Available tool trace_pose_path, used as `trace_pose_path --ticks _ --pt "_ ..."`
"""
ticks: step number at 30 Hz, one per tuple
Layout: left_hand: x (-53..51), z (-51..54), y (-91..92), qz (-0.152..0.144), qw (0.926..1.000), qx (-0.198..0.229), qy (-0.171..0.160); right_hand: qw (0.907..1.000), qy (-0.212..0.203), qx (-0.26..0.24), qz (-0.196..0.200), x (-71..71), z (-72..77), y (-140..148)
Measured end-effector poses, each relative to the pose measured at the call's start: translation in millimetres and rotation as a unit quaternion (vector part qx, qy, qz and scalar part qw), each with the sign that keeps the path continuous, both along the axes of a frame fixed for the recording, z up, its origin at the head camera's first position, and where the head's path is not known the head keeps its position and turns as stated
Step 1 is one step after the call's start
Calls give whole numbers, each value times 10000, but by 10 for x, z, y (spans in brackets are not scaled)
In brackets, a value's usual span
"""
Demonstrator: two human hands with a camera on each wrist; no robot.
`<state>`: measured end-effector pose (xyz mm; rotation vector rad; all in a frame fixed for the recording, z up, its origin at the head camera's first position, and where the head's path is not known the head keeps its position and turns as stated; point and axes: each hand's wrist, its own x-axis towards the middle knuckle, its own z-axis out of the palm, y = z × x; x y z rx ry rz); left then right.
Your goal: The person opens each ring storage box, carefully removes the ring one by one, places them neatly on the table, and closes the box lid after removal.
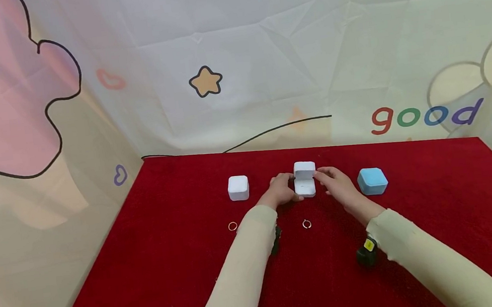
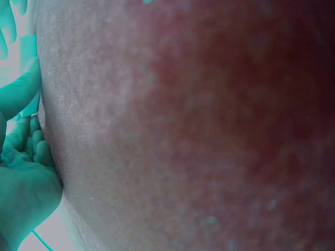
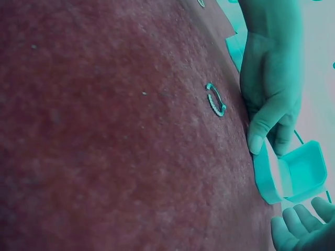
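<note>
My left hand (image 1: 281, 190) grips the left side of an opened white ring box (image 1: 304, 169), its thumb near the front corner. The box stands on the red cloth with its lid raised and a pale lining inside. Close by the lid's right side is my right hand (image 1: 338, 187), fingers loosely extended. In the right wrist view, the fingers of the right hand (image 3: 309, 230) appear apart from the box (image 3: 309, 170), while the left hand's thumb (image 3: 256, 144) presses its base. A silver ring (image 1: 307, 227) lies in front of the box.
A closed white box (image 1: 238, 189) stands to the left, and a closed light-blue box (image 1: 373, 181) to the right. Near my left forearm lies a gold-coloured ring (image 1: 233, 226). Behind the red-covered table (image 1: 185, 261) hangs a printed white cloth (image 1: 256, 86).
</note>
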<state>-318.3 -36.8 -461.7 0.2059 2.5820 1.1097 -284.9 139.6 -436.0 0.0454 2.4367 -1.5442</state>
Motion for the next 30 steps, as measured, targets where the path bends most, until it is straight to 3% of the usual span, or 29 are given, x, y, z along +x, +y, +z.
trace_pose_path --ticks 15,20,21,24,27,28,30 --pt "5 21 -8 67 10000 12 -8 9985 -381 -395 34 -217 -29 -47" --pt "-45 -2 -9 27 10000 32 -60 9984 -437 -294 209 -274 -56 -39" --pt "-98 -73 -13 -7 10000 15 30 9983 -453 -264 258 -284 -58 -36" --pt "-120 -85 -8 -52 10000 -53 13 9978 -514 -191 379 -305 -58 -23" --pt "-99 -76 -7 -41 10000 40 -15 9973 -568 -118 444 -318 -48 -13" --pt "-44 -6 -2 -20 9999 71 -114 9972 -583 -105 452 -322 -46 -11" --pt "-15 8 2 5 9999 110 -103 9971 -593 -55 470 -332 -44 -8"
